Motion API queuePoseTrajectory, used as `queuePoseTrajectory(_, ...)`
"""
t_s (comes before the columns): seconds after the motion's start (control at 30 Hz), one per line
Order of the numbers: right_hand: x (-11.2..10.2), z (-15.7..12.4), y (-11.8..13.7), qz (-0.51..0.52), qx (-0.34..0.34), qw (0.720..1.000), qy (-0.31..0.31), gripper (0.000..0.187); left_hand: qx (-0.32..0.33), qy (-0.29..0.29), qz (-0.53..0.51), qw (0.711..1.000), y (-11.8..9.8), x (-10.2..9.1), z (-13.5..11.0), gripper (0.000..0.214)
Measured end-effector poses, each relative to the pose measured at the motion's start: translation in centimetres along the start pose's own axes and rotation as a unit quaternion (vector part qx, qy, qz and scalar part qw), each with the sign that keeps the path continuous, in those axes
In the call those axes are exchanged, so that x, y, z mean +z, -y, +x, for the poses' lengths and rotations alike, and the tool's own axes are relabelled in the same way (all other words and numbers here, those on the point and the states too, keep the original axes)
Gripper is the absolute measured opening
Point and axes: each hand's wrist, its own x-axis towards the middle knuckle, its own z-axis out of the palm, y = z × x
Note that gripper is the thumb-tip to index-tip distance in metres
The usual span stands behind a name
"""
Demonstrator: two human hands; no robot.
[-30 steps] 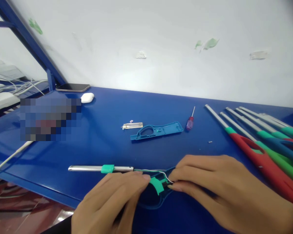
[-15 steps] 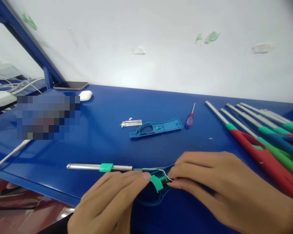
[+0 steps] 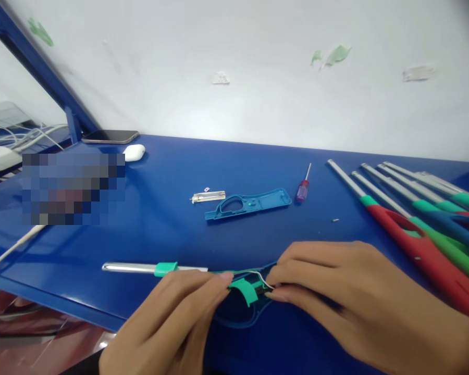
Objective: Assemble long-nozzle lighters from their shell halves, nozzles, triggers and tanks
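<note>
On the front part of the table lies an opened utility lighter, its blue lower shell point(image 3: 240, 324) facing up. A metal tube point(image 3: 128, 267) with a green collar point(image 3: 166, 269) extends from it to the left. My left hand point(image 3: 168, 317) is closed over the shell where the tube enters, fingertips beside the green trigger point(image 3: 245, 291). At the other side, my right hand point(image 3: 328, 297) pinches the end of a thin white wire point(image 3: 262, 277) over the shell's inner parts. Its fingers hide the shell's right end.
Behind the hands are a loose blue half shell point(image 3: 254, 204), a clear fuel tank point(image 3: 209, 196) and a small screwdriver point(image 3: 303, 190). Several assembled lighters point(image 3: 414, 245) lie on the right. A phone point(image 3: 111, 136) and white earphone case point(image 3: 134, 152) sit at the back left.
My left fingertips have shifted slightly left and the trigger has moved a little with them. My right hand stays pinched at the wire. The whole view has shifted slightly.
</note>
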Motion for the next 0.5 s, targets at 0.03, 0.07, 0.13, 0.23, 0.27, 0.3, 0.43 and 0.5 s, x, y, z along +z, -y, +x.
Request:
queuePoseTrajectory(0.03,0.0,0.0,0.0,0.002,0.000,1.000,0.001,0.024,0.000,-0.003,-0.001,1.000,-0.1,0.1,0.2,0.025)
queuePoseTrajectory(0.07,0.0,0.0,0.0,0.003,0.000,1.000,0.001,0.025,-0.001,-0.010,0.000,1.000,-0.1,0.2,0.4,0.023)
queuePoseTrajectory(0.13,0.0,0.0,-0.1,0.006,-0.001,1.000,0.001,0.025,0.004,-0.012,0.008,1.000,-0.1,0.4,0.7,0.020)
queuePoseTrajectory(0.23,0.0,0.1,-0.1,0.006,0.001,1.000,-0.002,0.023,-0.006,-0.011,0.011,1.000,-0.2,0.6,1.2,0.015)
queuePoseTrajectory(0.27,-0.1,0.1,0.0,0.005,0.002,1.000,-0.003,0.023,-0.016,-0.009,0.003,1.000,-0.2,0.6,1.3,0.014)
queuePoseTrajectory(0.3,-0.1,0.1,0.0,0.003,0.004,1.000,-0.004,0.023,-0.029,-0.008,-0.008,1.000,-0.3,0.6,1.5,0.013)
queuePoseTrajectory(0.43,-0.2,0.1,0.1,-0.005,0.004,1.000,-0.001,0.024,-0.047,0.011,-0.046,0.998,-0.5,0.7,1.9,0.013)
queuePoseTrajectory(0.5,-0.2,0.1,0.1,-0.009,0.002,1.000,0.000,0.023,-0.051,0.006,-0.044,0.998,-0.4,0.8,1.9,0.014)
